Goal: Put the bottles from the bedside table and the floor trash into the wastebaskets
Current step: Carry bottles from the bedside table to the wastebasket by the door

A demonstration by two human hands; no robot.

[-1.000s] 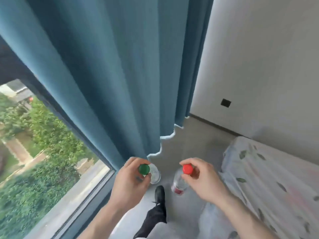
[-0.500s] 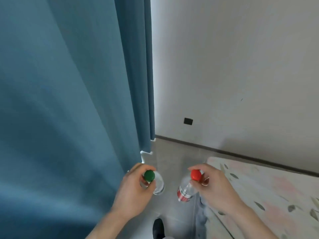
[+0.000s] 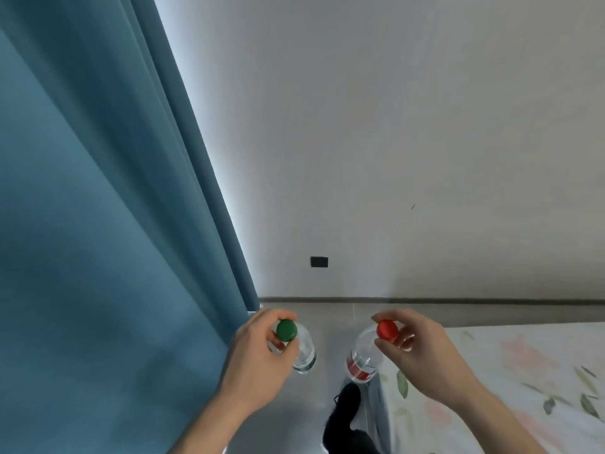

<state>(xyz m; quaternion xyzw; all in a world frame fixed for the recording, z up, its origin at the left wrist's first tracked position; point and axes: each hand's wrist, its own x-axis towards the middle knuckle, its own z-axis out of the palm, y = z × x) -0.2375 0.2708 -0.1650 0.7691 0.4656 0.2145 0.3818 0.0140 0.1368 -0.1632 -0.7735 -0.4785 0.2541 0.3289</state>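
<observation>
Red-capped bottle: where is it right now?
Head view, lower centre-right: the red-capped bottle hangs from the right hand, beside the bed edge.

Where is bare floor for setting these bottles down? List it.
Free: grey floor strip between teal curtain, wall baseboard and floral bedspread. Crowded: below green-capped clear bottle and red-capped clear bottle, where a black shoe stands.

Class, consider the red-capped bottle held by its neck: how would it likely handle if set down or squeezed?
The red-capped bottle looks clear and empty, so probably light and easily tipped. Its thin plastic wall would likely dent under a squeeze. The right hand pinches only the cap end, so it may swing; lying down, it would probably roll.
</observation>
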